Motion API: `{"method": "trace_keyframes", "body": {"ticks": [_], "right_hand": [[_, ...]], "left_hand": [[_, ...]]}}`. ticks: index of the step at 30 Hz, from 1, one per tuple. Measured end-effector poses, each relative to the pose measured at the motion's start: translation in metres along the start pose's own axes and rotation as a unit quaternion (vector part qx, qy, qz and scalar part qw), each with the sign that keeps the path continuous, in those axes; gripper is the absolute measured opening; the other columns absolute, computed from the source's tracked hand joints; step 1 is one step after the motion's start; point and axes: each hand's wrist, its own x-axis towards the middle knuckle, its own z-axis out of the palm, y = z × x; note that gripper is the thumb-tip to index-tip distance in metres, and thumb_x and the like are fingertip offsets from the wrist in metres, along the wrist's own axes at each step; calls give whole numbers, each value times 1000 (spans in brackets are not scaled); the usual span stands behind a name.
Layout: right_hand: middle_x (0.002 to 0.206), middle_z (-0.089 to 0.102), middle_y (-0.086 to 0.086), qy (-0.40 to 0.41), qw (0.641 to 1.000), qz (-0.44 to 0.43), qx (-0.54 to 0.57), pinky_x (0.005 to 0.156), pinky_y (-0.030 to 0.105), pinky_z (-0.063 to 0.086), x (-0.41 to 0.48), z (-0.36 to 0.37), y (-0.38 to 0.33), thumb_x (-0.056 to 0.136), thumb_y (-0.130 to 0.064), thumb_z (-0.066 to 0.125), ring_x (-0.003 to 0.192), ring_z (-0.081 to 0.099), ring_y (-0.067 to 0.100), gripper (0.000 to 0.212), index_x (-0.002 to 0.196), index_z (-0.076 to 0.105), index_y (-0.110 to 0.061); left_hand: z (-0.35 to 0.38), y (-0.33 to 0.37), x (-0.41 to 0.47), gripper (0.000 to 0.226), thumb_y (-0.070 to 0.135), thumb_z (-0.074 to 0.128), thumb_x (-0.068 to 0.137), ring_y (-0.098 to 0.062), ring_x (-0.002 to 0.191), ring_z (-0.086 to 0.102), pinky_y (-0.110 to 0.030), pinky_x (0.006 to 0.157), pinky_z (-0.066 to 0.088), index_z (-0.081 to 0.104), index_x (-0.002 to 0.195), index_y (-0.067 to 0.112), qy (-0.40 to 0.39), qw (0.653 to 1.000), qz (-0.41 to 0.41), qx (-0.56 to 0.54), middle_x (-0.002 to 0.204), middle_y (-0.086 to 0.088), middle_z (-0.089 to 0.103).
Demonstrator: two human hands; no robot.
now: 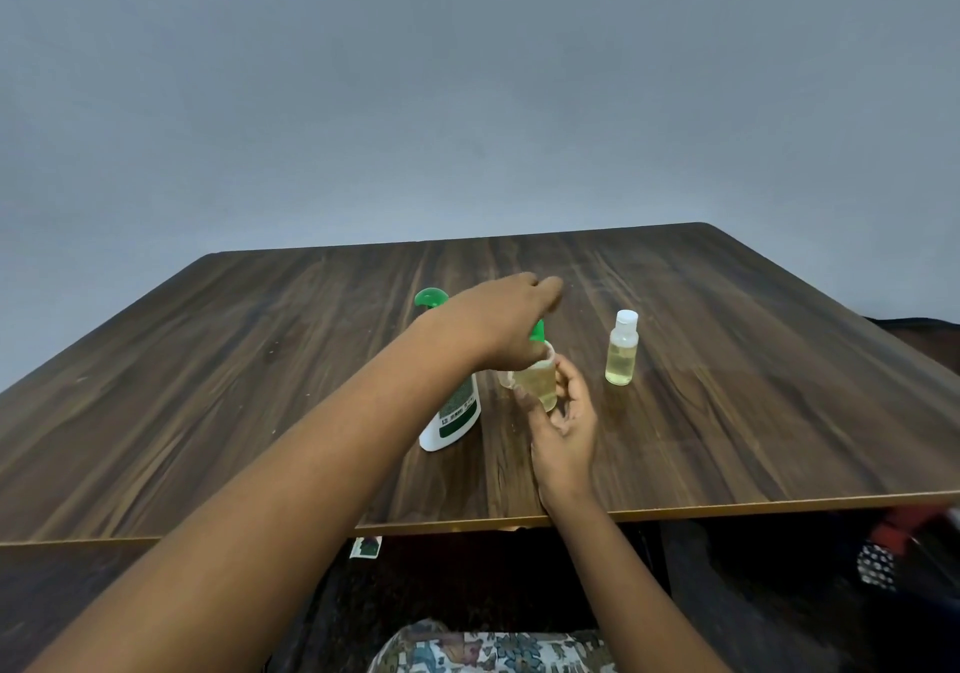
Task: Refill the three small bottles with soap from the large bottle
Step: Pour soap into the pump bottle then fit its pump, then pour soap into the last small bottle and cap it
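The large white bottle [451, 415] with a green label stands mid-table, its green pump top [430, 298] showing behind my left forearm. My right hand [563, 425] grips a small clear bottle [540, 384] of yellowish soap, uncapped. My left hand [501, 324] reaches across above it and holds a green funnel-like piece [538, 332] at that bottle's mouth; its fingertips are hidden. A second small bottle [622, 350] with a white cap and yellowish liquid stands alone to the right. Another clear small bottle [504, 379] peeks out just left of the held one, mostly hidden.
The dark wooden table [727, 412] backs onto a grey wall, and its front edge runs just below my right wrist. A paper scrap [366, 548] lies under the table. Red and dotted cloth items [883, 553] sit at the lower right. Patterned fabric [488, 649] covers my lap.
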Motion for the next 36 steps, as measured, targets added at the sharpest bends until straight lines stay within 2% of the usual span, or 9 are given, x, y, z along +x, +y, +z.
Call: {"method": "trace_keyframes", "body": {"ticks": [2,4,6,10,14,20,23,32,36], "right_hand": [[116,64,5,0,1000,0,-2,85,18,49,0,0,0,80,4,69,104,63,7,47,114,56,-24],[118,63,11,7,1000,1,7,86,21,50,-1,0,1,79,4,69,105,64,12,47,115,56,-22],[117,64,12,19,1000,-2,13,88,24,50,0,-1,1,79,4,69,105,64,15,47,115,56,-25],[118,64,13,21,1000,-7,2,87,25,51,-1,-1,1,79,1,70,107,63,20,47,114,57,-27],[118,64,10,71,997,-10,-10,87,25,52,1,-3,0,78,0,72,106,64,17,46,114,59,-25],[114,65,3,223,957,-23,-185,94,41,48,8,-10,14,74,-3,75,109,58,22,48,116,62,-23],[108,66,8,250,935,-6,-252,92,32,42,15,-7,13,72,0,76,106,55,25,47,114,63,-14],[121,59,17,217,906,42,-362,87,32,39,43,-23,6,80,3,66,110,54,33,40,118,54,-3],[132,50,19,208,900,15,-382,96,34,34,38,-21,9,77,0,71,120,47,36,57,129,46,-1]], "left_hand": [[-1,2,0,29,34,53,95,-26,99,55,-33,72,39,46,111,10,20,999,-38,26,110,-8,56],[2,2,3,15,14,50,94,-26,99,54,-33,72,39,47,108,11,3,1000,-18,2,110,-9,56],[1,3,2,29,4,50,89,-25,103,52,-32,77,40,47,116,14,-10,999,4,-31,114,-7,54],[5,6,5,29,33,55,94,-28,98,56,-33,70,38,49,107,9,48,998,-43,0,107,-12,59],[20,5,11,15,11,53,92,-31,97,56,-31,70,35,52,107,8,59,997,-15,-56,104,-14,61],[66,5,25,55,18,53,91,-29,129,33,-43,105,35,33,142,20,147,982,-46,-110,144,-8,32],[79,0,35,55,21,50,93,-32,139,16,-46,110,29,29,144,22,163,974,-130,-84,153,-11,16],[79,-7,47,60,-7,51,82,-28,121,35,-38,94,41,41,136,15,185,968,-148,-83,136,-7,39],[77,-8,40,49,-12,52,79,-27,110,43,-37,82,46,50,124,8,184,970,-130,-88,123,-9,48]]}}
